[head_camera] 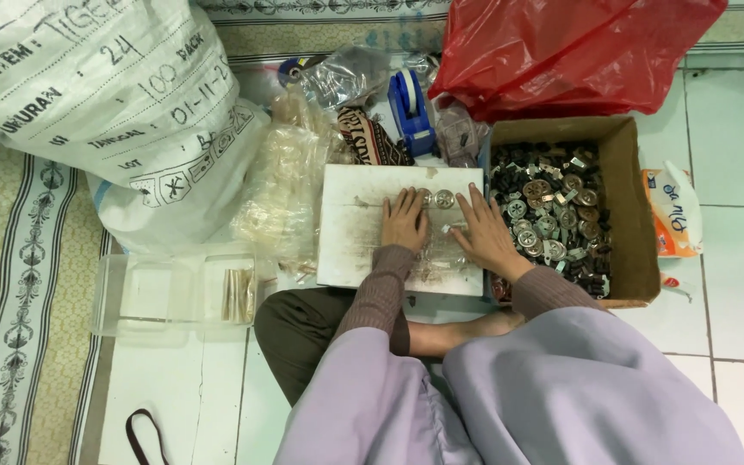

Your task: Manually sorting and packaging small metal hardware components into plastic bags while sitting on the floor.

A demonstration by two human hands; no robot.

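Seated on the tiled floor, we rest our left hand (pixel 404 220) and right hand (pixel 486 234), fingers spread flat and gripping nothing, on a white board (pixel 363 226) beside two round metal buttons (pixel 443 199), apparently mid-sorting, with careful fingertip pinching likely called for.

L hand (pixel 405 220) & R hand (pixel 486 234) palms down, fingers flat, side by side.

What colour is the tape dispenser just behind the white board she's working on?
The tape dispenser is blue, seen clearly in the head view, the only one.
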